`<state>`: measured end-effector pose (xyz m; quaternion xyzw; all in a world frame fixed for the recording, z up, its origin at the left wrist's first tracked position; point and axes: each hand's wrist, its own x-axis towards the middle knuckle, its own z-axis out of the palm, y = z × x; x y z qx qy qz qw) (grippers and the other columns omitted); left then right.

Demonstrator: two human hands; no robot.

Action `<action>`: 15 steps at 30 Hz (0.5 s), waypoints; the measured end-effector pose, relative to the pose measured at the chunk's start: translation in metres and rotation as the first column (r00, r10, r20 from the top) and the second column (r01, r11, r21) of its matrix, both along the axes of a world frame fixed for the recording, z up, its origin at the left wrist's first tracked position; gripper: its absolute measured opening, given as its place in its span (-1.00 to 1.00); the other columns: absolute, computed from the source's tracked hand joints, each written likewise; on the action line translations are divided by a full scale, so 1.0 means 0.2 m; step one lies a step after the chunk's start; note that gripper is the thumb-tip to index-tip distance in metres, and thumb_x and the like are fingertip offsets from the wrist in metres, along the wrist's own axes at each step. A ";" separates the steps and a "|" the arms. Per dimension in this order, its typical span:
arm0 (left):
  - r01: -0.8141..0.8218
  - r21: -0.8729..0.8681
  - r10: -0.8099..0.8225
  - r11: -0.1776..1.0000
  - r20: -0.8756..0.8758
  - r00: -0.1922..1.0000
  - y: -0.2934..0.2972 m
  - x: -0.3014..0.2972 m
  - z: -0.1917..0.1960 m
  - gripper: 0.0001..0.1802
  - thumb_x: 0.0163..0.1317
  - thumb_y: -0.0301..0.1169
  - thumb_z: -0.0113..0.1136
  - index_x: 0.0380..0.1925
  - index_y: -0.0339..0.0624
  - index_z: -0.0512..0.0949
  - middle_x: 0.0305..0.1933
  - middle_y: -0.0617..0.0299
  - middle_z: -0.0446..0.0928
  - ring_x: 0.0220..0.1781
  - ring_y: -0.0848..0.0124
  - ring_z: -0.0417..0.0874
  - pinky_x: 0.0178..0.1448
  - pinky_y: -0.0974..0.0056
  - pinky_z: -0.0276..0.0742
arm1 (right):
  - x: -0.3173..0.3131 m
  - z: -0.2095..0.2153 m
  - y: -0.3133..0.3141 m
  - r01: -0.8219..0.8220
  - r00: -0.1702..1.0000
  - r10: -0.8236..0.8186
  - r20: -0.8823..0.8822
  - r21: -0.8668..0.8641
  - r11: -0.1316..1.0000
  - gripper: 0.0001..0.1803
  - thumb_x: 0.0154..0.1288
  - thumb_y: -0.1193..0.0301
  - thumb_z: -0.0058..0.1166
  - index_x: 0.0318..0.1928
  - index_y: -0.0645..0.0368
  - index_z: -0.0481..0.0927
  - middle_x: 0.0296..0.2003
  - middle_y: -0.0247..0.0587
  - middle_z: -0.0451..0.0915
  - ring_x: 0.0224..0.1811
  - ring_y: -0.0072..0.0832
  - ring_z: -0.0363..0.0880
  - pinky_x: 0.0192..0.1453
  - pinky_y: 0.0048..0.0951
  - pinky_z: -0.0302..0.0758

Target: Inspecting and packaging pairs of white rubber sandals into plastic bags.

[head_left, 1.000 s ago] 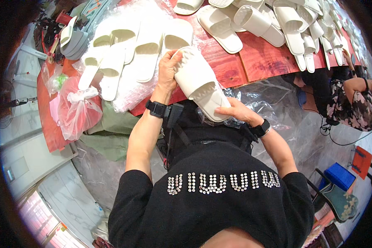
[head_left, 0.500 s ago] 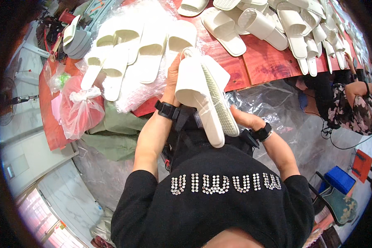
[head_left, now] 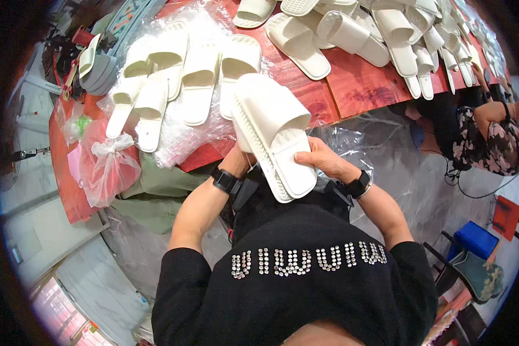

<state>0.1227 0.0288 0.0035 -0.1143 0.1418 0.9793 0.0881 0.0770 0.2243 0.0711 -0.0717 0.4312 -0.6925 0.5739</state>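
I hold a pair of cream slide sandals (head_left: 271,130) stacked together, raised in front of my chest over the table edge. My right hand (head_left: 323,161) grips the heel end from the right side, fingers on the top sandal. My left hand (head_left: 239,155) is mostly hidden behind the pair and supports it from the left. Both wrists wear black watches. Clear plastic wrap (head_left: 352,144) lies under my hands at the table edge.
A red wooden table (head_left: 352,86) carries several cream sandals: a row on plastic film (head_left: 179,75) at left and a heap (head_left: 386,34) at the back right. A pink plastic bag (head_left: 106,167) hangs at the left. Another person (head_left: 490,138) sits at right.
The sandal pair has swung from lying over the table to tilted up nearer my chest. My right hand moved onto the heel end; my left hand slipped behind the pair.
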 end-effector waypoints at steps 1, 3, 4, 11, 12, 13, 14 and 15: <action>-0.009 -0.002 0.009 1.000 0.029 1.000 0.00 0.03 0.00 -0.53 0.27 -0.15 -0.21 0.02 -0.29 0.30 -0.01 0.04 0.43 -0.06 0.23 0.51 0.04 0.18 0.46 | 0.01 0.03 0.00 0.020 1.000 -0.021 0.023 0.005 1.000 -0.53 0.12 0.44 0.09 0.04 0.31 0.32 -0.08 -0.22 0.48 -0.09 -0.55 0.46 0.02 -0.53 0.39; 0.014 -0.113 0.000 0.994 0.124 0.992 0.00 0.07 0.05 -0.52 0.28 -0.14 -0.22 0.04 -0.27 0.29 0.04 0.05 0.39 0.01 0.22 0.46 0.08 0.16 0.42 | 0.02 0.01 0.00 0.039 0.999 -0.039 -0.025 0.014 0.999 -0.54 0.13 0.43 0.09 0.03 0.31 0.33 -0.09 -0.22 0.48 -0.10 -0.55 0.46 0.01 -0.53 0.40; 0.043 -0.223 0.006 0.974 0.214 0.977 0.00 0.07 0.09 -0.52 0.28 -0.13 -0.24 0.06 -0.25 0.28 0.09 0.05 0.35 0.07 0.22 0.42 0.12 0.14 0.38 | 0.02 -0.01 0.01 0.054 0.996 -0.052 -0.076 0.020 0.998 -0.55 0.14 0.42 0.08 0.03 0.32 0.34 -0.10 -0.22 0.48 -0.11 -0.55 0.47 -0.01 -0.53 0.40; 0.176 0.046 -0.181 0.983 0.151 0.972 0.06 0.11 0.21 -0.34 0.24 0.11 -0.40 0.18 -0.12 0.16 0.21 0.10 0.22 0.24 0.24 0.21 0.30 0.12 0.10 | 0.02 -0.04 -0.04 0.246 0.947 -0.230 -0.225 0.046 0.968 -0.58 0.20 0.35 0.03 0.02 0.31 0.33 -0.12 -0.23 0.48 -0.14 -0.59 0.45 -0.07 -0.55 0.41; 0.173 0.082 -0.181 0.981 0.094 0.979 0.06 0.10 0.23 -0.34 0.24 0.11 -0.39 0.18 -0.12 0.16 0.21 0.10 0.21 0.25 0.25 0.21 0.30 0.12 0.09 | 0.02 -0.04 -0.05 0.286 0.935 -0.271 -0.228 0.035 0.958 -0.58 0.21 0.34 0.01 0.02 0.31 0.33 -0.13 -0.24 0.48 -0.14 -0.60 0.45 -0.08 -0.55 0.41; 0.158 0.095 -0.164 0.983 0.058 0.985 0.06 0.09 0.25 -0.39 0.26 0.03 -0.29 0.17 -0.14 0.16 0.21 0.11 0.22 0.23 0.27 0.24 0.29 0.14 0.12 | 0.02 -0.05 -0.06 0.312 0.906 -0.292 -0.306 0.017 0.950 -0.58 0.24 0.32 -0.03 0.03 0.31 0.30 -0.12 -0.25 0.46 -0.13 -0.59 0.43 -0.06 -0.54 0.40; 0.158 0.095 -0.164 0.983 0.055 0.985 0.07 0.09 0.23 -0.39 0.26 0.03 -0.29 0.17 -0.14 0.16 0.21 0.11 0.22 0.23 0.27 0.24 0.29 0.14 0.12 | 0.02 -0.07 -0.07 0.311 0.905 -0.291 -0.309 0.017 0.950 -0.58 0.24 0.32 -0.03 0.03 0.31 0.30 -0.12 -0.25 0.46 -0.13 -0.59 0.43 -0.06 -0.54 0.40; 0.136 0.028 -0.137 0.990 0.071 0.988 0.07 0.09 0.22 -0.42 0.26 -0.02 -0.23 0.16 -0.16 0.17 0.20 0.12 0.24 0.22 0.27 0.25 0.29 0.15 0.13 | 0.03 -0.08 -0.08 0.352 0.872 -0.323 -0.367 0.011 0.936 -0.58 0.24 0.33 -0.03 0.03 0.32 0.29 -0.11 -0.24 0.45 -0.12 -0.59 0.42 -0.05 -0.54 0.39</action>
